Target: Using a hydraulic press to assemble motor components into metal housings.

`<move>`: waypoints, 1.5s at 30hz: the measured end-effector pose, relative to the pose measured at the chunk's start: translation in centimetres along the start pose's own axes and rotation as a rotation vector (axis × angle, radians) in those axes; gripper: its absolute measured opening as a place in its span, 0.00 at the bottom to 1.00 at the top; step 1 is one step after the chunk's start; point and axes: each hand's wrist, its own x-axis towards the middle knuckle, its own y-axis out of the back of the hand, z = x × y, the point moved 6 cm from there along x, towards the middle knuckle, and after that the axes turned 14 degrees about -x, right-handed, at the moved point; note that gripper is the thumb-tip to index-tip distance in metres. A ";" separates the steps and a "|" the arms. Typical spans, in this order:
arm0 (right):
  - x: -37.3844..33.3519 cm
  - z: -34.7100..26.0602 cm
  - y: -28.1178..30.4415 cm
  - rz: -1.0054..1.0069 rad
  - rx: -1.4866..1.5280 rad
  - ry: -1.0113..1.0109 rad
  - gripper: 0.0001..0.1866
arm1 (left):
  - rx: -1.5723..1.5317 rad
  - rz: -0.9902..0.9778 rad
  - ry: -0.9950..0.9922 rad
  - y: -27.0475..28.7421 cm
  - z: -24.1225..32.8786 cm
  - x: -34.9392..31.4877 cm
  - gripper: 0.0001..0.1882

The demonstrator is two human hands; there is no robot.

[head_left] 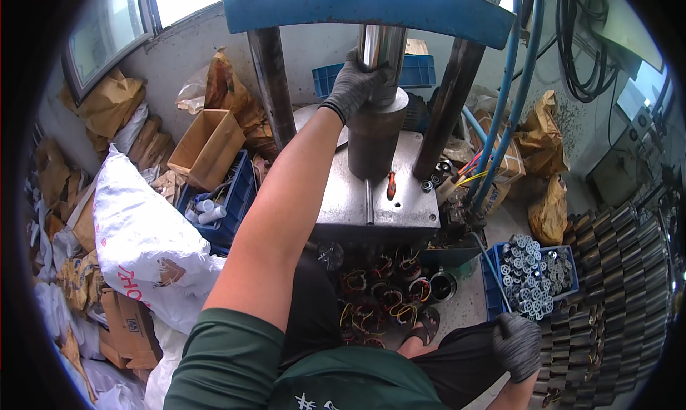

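Note:
In a dark grey knit glove, my left hand [355, 87] reaches up and curls round the lower part of a shiny metal cylinder [382, 49] on the press; some fingertips are hidden behind it. Directly below is a wide dark steel cylinder [374, 142], upright on the press's metal table [332, 203]. A short metal bar [369, 201] and a red-handled screwdriver [391, 186] lie in front of it. My right hand [517, 344], gloved too, is closed beside my knee, at the lower end of a thin grey rod [491, 270] that slants down to it.
A blue crossbeam [371, 6] spans the two press columns. Several wound stators [382, 295] sit on the floor before the table. On the right are a blue crate [494, 295] of small grey metal parts and stacked dark metal sleeves [614, 281]. A white sack [146, 238] stands at left.

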 end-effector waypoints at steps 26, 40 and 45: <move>1.8 1.5 1.5 -0.070 0.173 0.073 0.14 | 0.116 0.014 0.047 -0.1 1.3 -1.4 0.44; 1.7 1.5 1.1 -0.217 0.112 0.105 0.14 | 0.205 0.029 0.059 0.1 1.5 -1.6 0.38; 1.5 1.7 0.4 -0.290 0.080 0.152 0.16 | 0.115 -0.007 0.026 0.0 1.2 -1.2 0.36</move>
